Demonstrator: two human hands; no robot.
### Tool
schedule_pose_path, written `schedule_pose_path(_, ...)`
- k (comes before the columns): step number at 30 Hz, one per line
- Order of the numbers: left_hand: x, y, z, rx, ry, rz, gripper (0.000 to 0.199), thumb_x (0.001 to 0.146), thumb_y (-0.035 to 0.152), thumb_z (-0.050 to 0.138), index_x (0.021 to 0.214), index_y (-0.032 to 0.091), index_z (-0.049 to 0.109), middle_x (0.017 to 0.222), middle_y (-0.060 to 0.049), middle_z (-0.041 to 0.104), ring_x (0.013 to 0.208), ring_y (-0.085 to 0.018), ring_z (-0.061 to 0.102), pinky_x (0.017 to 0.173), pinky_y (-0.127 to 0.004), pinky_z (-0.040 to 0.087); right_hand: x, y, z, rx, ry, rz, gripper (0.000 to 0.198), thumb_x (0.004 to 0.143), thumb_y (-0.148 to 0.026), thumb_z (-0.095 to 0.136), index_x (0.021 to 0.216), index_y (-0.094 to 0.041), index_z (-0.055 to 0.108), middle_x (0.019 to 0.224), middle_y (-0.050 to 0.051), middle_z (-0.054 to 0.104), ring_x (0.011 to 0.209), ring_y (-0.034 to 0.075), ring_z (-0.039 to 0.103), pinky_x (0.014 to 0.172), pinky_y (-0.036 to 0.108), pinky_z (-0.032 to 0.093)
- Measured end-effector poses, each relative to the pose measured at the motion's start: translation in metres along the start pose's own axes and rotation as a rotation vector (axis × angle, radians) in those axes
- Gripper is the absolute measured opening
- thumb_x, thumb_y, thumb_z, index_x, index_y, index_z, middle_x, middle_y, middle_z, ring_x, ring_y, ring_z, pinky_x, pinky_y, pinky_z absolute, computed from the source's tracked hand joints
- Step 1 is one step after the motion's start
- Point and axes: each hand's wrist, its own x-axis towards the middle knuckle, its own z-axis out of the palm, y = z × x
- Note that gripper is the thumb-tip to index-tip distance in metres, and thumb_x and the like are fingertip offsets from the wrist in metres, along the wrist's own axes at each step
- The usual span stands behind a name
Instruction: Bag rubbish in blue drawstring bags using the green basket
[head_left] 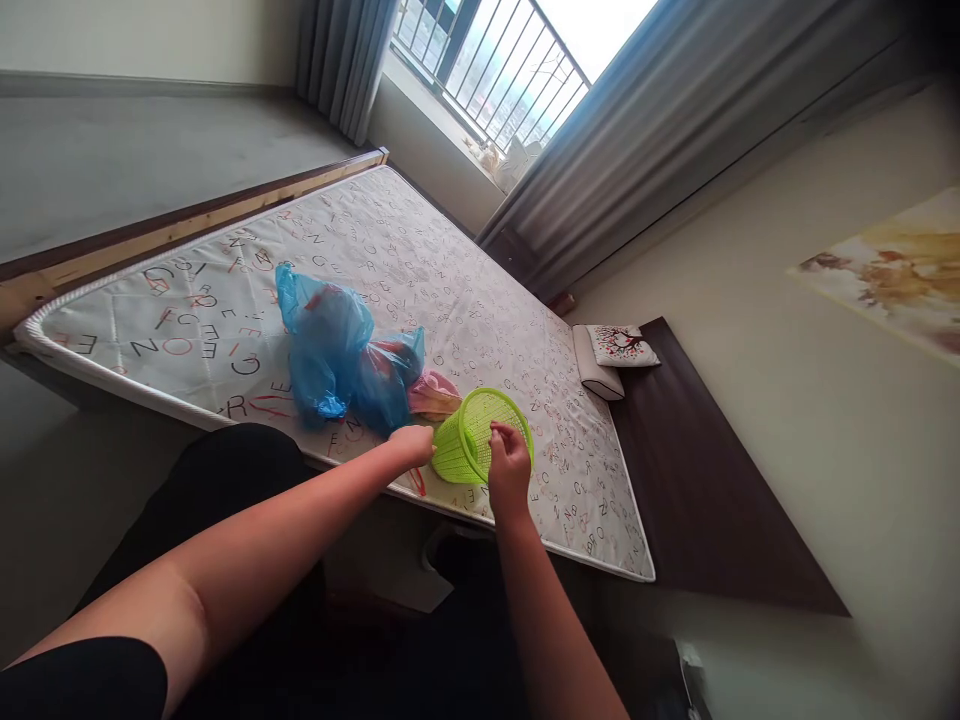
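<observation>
A bright green mesh basket (455, 452) lies tilted at the near edge of the mattress, its round opening facing right. My left hand (412, 447) is closed at the basket's base and touches it; what its fingers hold, if anything, is hidden. At the opening, my right hand (510, 468) has its fingers curled together in front of the rim. Whether it holds the rim or something small cannot be made out. Left of the basket sit a blue plastic bag (334, 335) and a second blue bag (386, 375), both with reddish contents. A pink item (435, 393) lies behind the basket.
The lettered mattress (465, 290) fills the middle, bordered by a wooden bed frame (187, 225) and a dark headboard (705, 460). A beige pillow (596, 365) and a printed cushion (622, 345) rest by the headboard. Grey curtains (341, 60) flank a railed window.
</observation>
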Motion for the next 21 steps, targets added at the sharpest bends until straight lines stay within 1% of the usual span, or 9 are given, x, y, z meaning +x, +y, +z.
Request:
schedule_pose_path(2, -0.001, -0.012, 0.004, 0.019, 0.031, -0.073, 0.046, 0.096, 0.035, 0.073, 0.138, 0.015, 0.076, 0.132, -0.026, 0.078, 0.129, -0.041, 0.075, 0.107, -0.047, 0.057, -0.035, 0.017, -0.019, 0.018, 0.041, 0.039, 0.036, 0.093, -0.051, 0.068, 0.107, -0.019, 0.075, 0.116, 0.012, 0.079, 0.112, 0.027, 0.074, 0.104, 0.045, 0.057)
schedule_pose_path(5, -0.005, -0.035, 0.012, 0.027, 0.121, -0.173, 0.061, 0.091, 0.037, 0.076, 0.148, 0.019, 0.069, 0.133, -0.026, 0.076, 0.126, -0.042, 0.075, 0.103, -0.048, 0.057, -0.078, 0.038, -0.036, 0.101, 0.055, 0.157, 0.037, 0.093, -0.055, 0.069, 0.103, -0.020, 0.072, 0.101, 0.009, 0.078, 0.095, 0.025, 0.077, 0.086, 0.040, 0.063)
schedule_pose_path(6, -0.006, -0.044, 0.013, 0.026, 0.156, -0.196, 0.059, 0.090, 0.037, 0.076, 0.147, 0.020, 0.070, 0.134, -0.027, 0.075, 0.127, -0.044, 0.074, 0.103, -0.049, 0.056, -0.090, 0.043, -0.040, 0.136, 0.048, 0.198, 0.037, 0.093, -0.056, 0.070, 0.102, -0.020, 0.071, 0.096, 0.008, 0.077, 0.088, 0.024, 0.077, 0.080, 0.038, 0.063)
schedule_pose_path(8, -0.007, -0.059, 0.013, 0.014, 0.226, -0.231, 0.045, 0.089, 0.033, 0.073, 0.131, 0.016, 0.077, 0.134, -0.030, 0.073, 0.130, -0.048, 0.071, 0.103, -0.052, 0.055, -0.109, 0.050, -0.046, 0.184, 0.015, 0.257, 0.037, 0.091, -0.056, 0.073, 0.101, -0.020, 0.071, 0.090, 0.006, 0.076, 0.077, 0.021, 0.075, 0.072, 0.035, 0.062)
schedule_pose_path(10, -0.002, -0.067, 0.007, -0.026, 0.291, -0.259, 0.034, 0.088, 0.029, 0.069, 0.116, 0.012, 0.079, 0.127, -0.032, 0.074, 0.127, -0.050, 0.071, 0.101, -0.054, 0.055, -0.121, 0.056, -0.052, 0.201, -0.036, 0.274, 0.035, 0.091, -0.054, 0.074, 0.100, -0.021, 0.072, 0.087, 0.004, 0.076, 0.072, 0.020, 0.075, 0.070, 0.032, 0.061)
schedule_pose_path(12, 0.007, -0.068, -0.004, -0.094, 0.363, -0.265, 0.032, 0.090, 0.027, 0.066, 0.115, 0.011, 0.077, 0.119, -0.030, 0.077, 0.121, -0.048, 0.073, 0.099, -0.052, 0.056, -0.129, 0.062, -0.058, 0.204, -0.079, 0.265, 0.031, 0.093, -0.051, 0.074, 0.100, -0.021, 0.074, 0.086, 0.004, 0.076, 0.072, 0.019, 0.074, 0.071, 0.031, 0.060)
schedule_pose_path(17, 0.026, -0.046, -0.046, -0.305, 0.539, -0.145, 0.041, 0.103, 0.039, 0.053, 0.128, 0.012, 0.070, 0.112, -0.017, 0.082, 0.101, -0.030, 0.078, 0.086, -0.035, 0.061, -0.132, 0.077, -0.054, 0.198, -0.152, 0.273, 0.028, 0.094, -0.048, 0.071, 0.099, -0.020, 0.075, 0.085, 0.004, 0.076, 0.071, 0.018, 0.073, 0.070, 0.030, 0.058)
schedule_pose_path(19, 0.024, -0.041, -0.065, -0.400, 0.577, -0.058, 0.046, 0.105, 0.048, 0.050, 0.130, 0.014, 0.070, 0.109, -0.014, 0.082, 0.096, -0.026, 0.078, 0.083, -0.032, 0.062, -0.127, 0.081, -0.040, 0.190, -0.219, 0.277, 0.027, 0.095, -0.046, 0.068, 0.099, -0.020, 0.074, 0.086, 0.004, 0.076, 0.071, 0.018, 0.074, 0.071, 0.031, 0.058)
schedule_pose_path(21, 0.016, -0.039, -0.083, -0.500, 0.678, 0.051, 0.047, 0.101, 0.053, 0.054, 0.123, 0.016, 0.074, 0.108, -0.013, 0.082, 0.098, -0.026, 0.078, 0.087, -0.035, 0.063, -0.116, 0.082, -0.018, 0.179, -0.321, 0.258, 0.025, 0.096, -0.043, 0.065, 0.101, -0.020, 0.074, 0.090, 0.005, 0.078, 0.074, 0.019, 0.074, 0.074, 0.031, 0.058)
